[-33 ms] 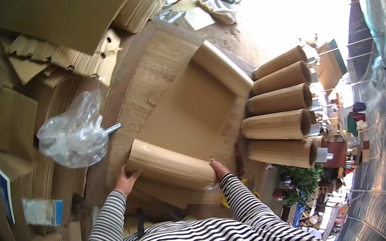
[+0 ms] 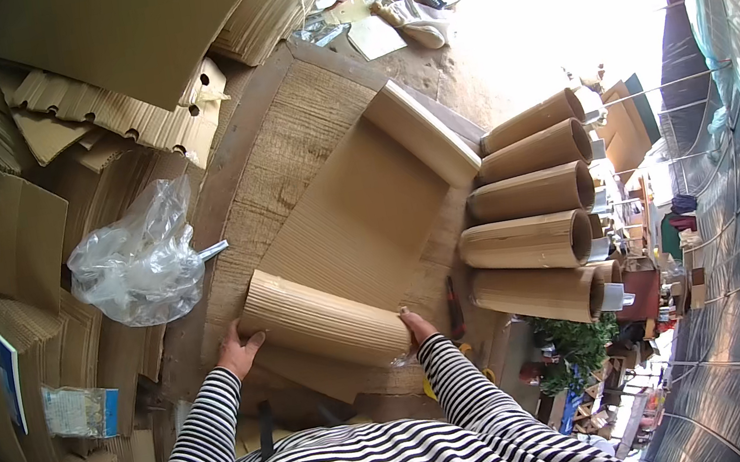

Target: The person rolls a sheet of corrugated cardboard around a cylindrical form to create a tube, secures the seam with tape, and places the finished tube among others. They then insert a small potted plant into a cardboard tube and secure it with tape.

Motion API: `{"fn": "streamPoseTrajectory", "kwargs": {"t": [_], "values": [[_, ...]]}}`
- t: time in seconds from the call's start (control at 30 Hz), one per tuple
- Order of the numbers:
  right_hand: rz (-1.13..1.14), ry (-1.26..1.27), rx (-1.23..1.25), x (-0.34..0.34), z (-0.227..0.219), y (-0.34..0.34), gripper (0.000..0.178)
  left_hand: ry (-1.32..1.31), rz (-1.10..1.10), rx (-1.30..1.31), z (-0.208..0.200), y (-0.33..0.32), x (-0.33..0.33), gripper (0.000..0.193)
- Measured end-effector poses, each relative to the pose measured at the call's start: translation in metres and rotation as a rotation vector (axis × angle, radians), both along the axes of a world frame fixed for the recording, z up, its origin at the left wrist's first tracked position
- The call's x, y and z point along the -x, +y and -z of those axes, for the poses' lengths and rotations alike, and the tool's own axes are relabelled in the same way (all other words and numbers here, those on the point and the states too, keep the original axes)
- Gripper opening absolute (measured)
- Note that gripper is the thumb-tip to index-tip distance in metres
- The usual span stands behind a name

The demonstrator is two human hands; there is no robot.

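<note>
Ribbed brown corrugated-cardboard sheet (image 2: 359, 223), its near end rolled into a tube (image 2: 321, 318), lies on the bench. Left hand (image 2: 239, 350) and right hand (image 2: 417, 328) clasp the tube's two ends.

Tan ribbed corrugated cardboard roll (image 2: 326, 318), black-and-white striped sleeves (image 2: 197, 452), clear crumpled plastic bag (image 2: 138, 263), brown finished cardboard tubes (image 2: 529, 196).
</note>
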State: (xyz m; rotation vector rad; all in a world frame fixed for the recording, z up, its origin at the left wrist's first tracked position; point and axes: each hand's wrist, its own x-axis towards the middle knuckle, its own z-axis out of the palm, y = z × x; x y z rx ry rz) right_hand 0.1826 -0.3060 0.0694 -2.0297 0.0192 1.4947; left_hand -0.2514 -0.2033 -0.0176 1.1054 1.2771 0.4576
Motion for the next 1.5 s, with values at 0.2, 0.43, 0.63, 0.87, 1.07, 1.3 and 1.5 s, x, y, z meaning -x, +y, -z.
{"fn": "streamPoseTrajectory", "kwargs": {"t": [0.2,0.43,0.63,0.87,1.07,1.3,1.5], "values": [[0.066,0.054,0.032,-0.004,0.049,-0.105,0.057,0.043,0.097,-0.069,0.008,-0.007,-0.004,0.082],[0.146,0.107,-0.121,0.012,0.008,-0.115,0.070,-0.039,0.205,0.140,-0.054,0.023,-0.016,0.087],[0.011,-0.304,-0.311,-0.040,-0.002,-0.083,0.050,-0.048,0.386,-0.035,-0.017,0.070,-0.065,0.092],[-0.656,-0.159,-0.091,-0.045,-0.035,-0.069,0.091,-0.237,0.125,0.278,-0.032,0.006,-0.037,0.091],[-1.027,0.012,-0.168,-0.012,-0.021,-0.050,0.138,-0.251,0.197,0.410,-0.067,-0.039,-0.005,0.074],[-1.010,-0.169,-0.124,0.023,-0.042,-0.058,0.129,0.256,-0.219,-0.386,-0.038,-0.018,0.029,0.049],[-1.082,-0.302,-0.063,0.058,-0.062,-0.042,0.125,0.182,-0.089,-0.346,-0.025,0.013,0.028,0.038]]}}
